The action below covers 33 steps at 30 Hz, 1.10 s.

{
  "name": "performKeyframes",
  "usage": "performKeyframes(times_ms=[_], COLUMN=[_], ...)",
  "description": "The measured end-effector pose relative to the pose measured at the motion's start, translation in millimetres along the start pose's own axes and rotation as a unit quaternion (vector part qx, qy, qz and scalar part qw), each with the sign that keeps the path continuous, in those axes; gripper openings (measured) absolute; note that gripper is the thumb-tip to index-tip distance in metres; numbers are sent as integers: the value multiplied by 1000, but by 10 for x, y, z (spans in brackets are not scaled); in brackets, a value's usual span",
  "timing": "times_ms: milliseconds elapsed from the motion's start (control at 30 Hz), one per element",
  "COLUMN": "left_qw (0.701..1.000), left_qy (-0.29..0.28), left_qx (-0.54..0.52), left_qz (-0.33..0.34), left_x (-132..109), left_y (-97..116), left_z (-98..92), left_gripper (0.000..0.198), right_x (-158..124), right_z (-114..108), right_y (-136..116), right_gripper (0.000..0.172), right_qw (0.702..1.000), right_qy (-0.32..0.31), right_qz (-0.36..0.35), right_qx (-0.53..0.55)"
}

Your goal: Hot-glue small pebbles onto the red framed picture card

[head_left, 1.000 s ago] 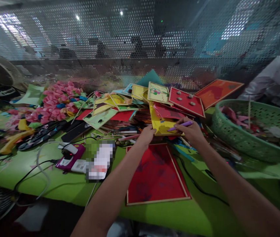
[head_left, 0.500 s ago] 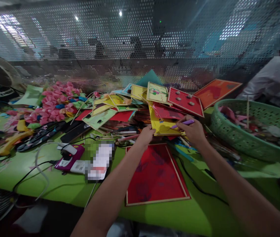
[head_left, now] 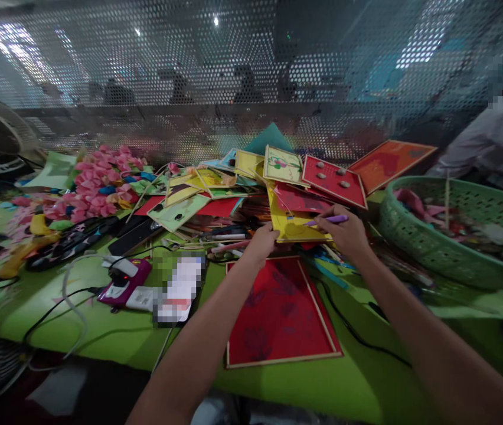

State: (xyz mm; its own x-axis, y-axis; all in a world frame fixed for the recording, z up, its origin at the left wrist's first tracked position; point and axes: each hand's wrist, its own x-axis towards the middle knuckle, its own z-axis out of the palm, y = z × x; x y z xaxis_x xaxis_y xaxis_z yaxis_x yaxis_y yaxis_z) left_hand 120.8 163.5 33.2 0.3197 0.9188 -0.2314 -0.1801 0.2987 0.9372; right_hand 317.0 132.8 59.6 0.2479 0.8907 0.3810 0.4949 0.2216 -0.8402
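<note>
My right hand (head_left: 344, 233) is closed around a purple pen (head_left: 329, 220) and rests on a yellow framed card (head_left: 293, 227) in the pile of paper craft cards. My left hand (head_left: 261, 243) grips the left edge of that same yellow card, fingers curled. Just in front of both hands a red card with a wooden frame (head_left: 280, 310) lies flat on the green table (head_left: 78, 307). More cards lie behind: a red one with small stones (head_left: 333, 180), an orange one (head_left: 391, 162), a yellow-green one (head_left: 283, 166).
A green plastic basket (head_left: 455, 248) with paper scraps stands at the right. Pink paper flowers (head_left: 101, 186), a yellow glue gun (head_left: 21, 254), a purple device with cables (head_left: 123, 283) lie at the left. A black cable (head_left: 353, 330) crosses the table. A person in white (head_left: 495, 141) sits far right.
Hardly anything differs. My right hand with the pen has shifted slightly on the yellow card; my left hand keeps its hold on the card's edge.
</note>
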Motion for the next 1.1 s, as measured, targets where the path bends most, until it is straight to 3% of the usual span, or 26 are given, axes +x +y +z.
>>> performKeyframes(times_ms=[933,1100], left_qw=[998,999], left_qy=[-15,-20], left_qx=[-43,-45], left_qz=[36,21], left_x=[94,63], left_y=[-76,-54], left_z=[-28,-22], left_gripper=[24,27], right_x=[-53,-3], right_z=[72,-38], right_y=[-19,-86], right_gripper=[22,23], right_qw=[995,993], right_qy=[-60,-31], right_qz=[40,45], right_qx=[66,104])
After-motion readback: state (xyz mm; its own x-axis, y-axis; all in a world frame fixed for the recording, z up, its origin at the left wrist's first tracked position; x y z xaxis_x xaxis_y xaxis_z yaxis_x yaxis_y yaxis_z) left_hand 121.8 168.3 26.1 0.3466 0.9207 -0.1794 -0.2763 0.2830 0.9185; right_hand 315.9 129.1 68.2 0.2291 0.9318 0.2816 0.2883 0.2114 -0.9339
